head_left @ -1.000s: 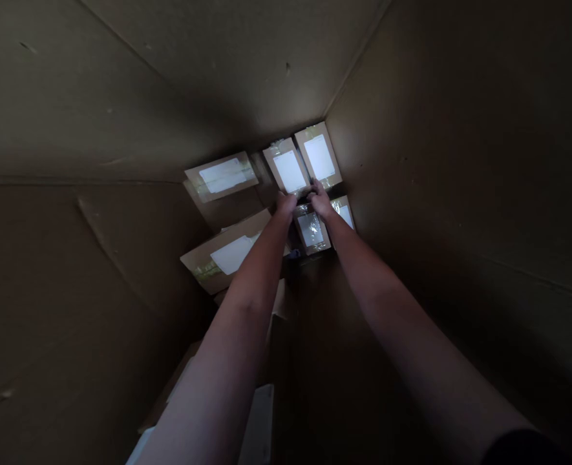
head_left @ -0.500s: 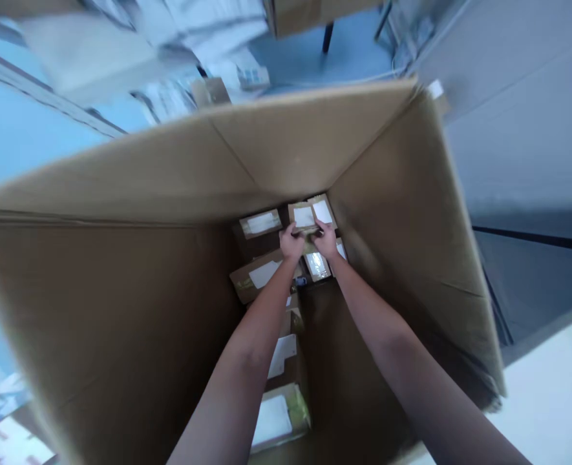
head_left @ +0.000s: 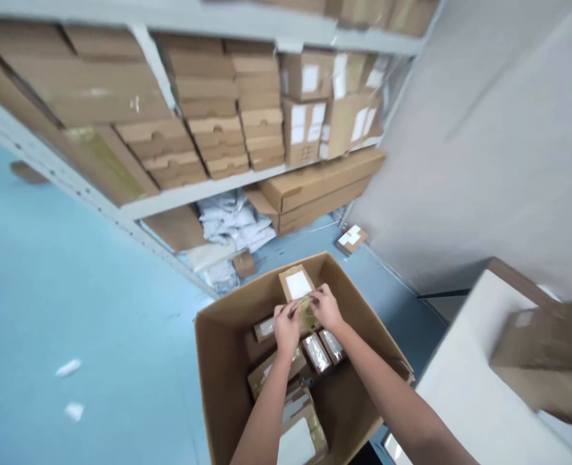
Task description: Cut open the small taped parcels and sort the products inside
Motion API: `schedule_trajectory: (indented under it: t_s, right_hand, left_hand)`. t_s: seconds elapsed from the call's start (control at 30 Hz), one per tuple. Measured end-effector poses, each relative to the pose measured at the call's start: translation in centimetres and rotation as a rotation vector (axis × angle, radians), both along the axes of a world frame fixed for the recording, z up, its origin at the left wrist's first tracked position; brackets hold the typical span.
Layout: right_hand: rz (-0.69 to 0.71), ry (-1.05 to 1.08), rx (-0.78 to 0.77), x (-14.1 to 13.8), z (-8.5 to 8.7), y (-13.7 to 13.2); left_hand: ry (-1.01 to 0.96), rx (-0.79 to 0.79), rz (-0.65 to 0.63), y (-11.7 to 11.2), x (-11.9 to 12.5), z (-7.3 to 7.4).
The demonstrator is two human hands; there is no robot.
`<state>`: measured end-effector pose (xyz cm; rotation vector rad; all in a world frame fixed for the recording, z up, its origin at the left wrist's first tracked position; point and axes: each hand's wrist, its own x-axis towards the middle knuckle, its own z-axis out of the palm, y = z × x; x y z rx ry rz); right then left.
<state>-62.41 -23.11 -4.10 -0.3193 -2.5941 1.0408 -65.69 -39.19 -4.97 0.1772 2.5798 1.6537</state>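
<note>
A large open cardboard carton (head_left: 222, 394) stands in front of me, and both my arms reach down into it. Between my hands is a small cardboard box (head_left: 284, 278) with a white label and yellowish tape, raised near the carton's far rim. My left hand (head_left: 287, 328) has its fingers closed on the box's near left edge. On the near right edge, my right hand (head_left: 326, 309) grips the same box. Below it lie several labelled parcels, among them a shiny-labelled box (head_left: 316, 353) and a larger taped box (head_left: 299, 445) nearest me.
A metal shelving rack (head_left: 208, 188) packed with cardboard boxes rises beyond the carton. White bags (head_left: 234, 219) fill its lower level. A small parcel (head_left: 351, 238) lies on the blue floor. At right stands a white table (head_left: 465, 349) with a carton on it.
Both hands have lifted the small labelled box from the bottom of the carton up towards its far rim. My view has risen, bringing the shelving and right-hand table into sight.
</note>
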Motion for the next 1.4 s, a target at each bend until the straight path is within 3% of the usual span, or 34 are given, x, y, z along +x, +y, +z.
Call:
schedule_trajectory:
  t_s: [0.13, 0.27, 0.33, 0.43, 0.67, 0.77, 0.9, 1.03, 1.13, 1.2, 1.27, 1.33, 1.4]
  right_hand:
    - [-0.051, 0.069, 0.134, 3.3, 9.9, -1.7]
    - [-0.191, 0.109, 0.198, 10.0, 16.7, -0.1]
    - [-0.290, 0.122, 0.202, 14.6, 18.6, 1.5]
    - [-0.482, 0.122, 0.213, 22.2, 20.2, 3.5]
    - [-0.915, 0.116, 0.181, 39.9, 21.4, 5.8]
    - [-1.047, 0.125, 0.157, 47.8, 20.7, 6.6]
    - [-1.201, 0.156, 0.110, 59.2, 18.4, 7.9]
    - [-1.311, 0.211, 0.090, 70.9, 14.9, 9.6]
    - [-1.367, 0.248, 0.070, 78.1, 11.2, 10.5]
    - [-1.413, 0.230, 0.014, 81.7, 8.1, 10.4]
    - [-1.445, 0.138, -0.094, 84.2, 4.6, 9.8]
    - [-1.396, -0.022, -0.222, 85.8, 1.1, 8.8]
    - [-1.324, -0.160, -0.339, 86.6, -1.8, 7.9]
  left_hand:
    - [0.098, 0.168, -0.094, -1.1, 1.7, 7.8]
    - [0.219, 0.141, -0.266, 1.6, 4.2, 14.3]
    - [0.292, 0.124, -0.366, 4.3, 6.7, 16.6]
    - [0.320, 0.146, -0.540, 8.8, 12.1, 18.6]
    - [0.241, 0.191, -0.930, 16.7, 27.3, 20.5]
    - [0.238, 0.166, -1.079, 19.3, 34.5, 20.4]
    - [0.217, 0.122, -1.219, 22.9, 45.6, 19.2]
    - [0.176, 0.086, -1.323, 26.0, 57.7, 16.9]
    - [0.178, 0.013, -1.352, 27.2, 65.4, 14.3]
    - [0.185, -0.088, -1.409, 27.1, 69.0, 12.0]
    - [0.173, -0.241, -1.527, 26.6, 71.1, 9.5]
    - [0.141, -0.408, -1.643, 25.8, 71.8, 7.0]
    - [0.139, -0.530, -1.671, 25.3, 71.7, 5.2]
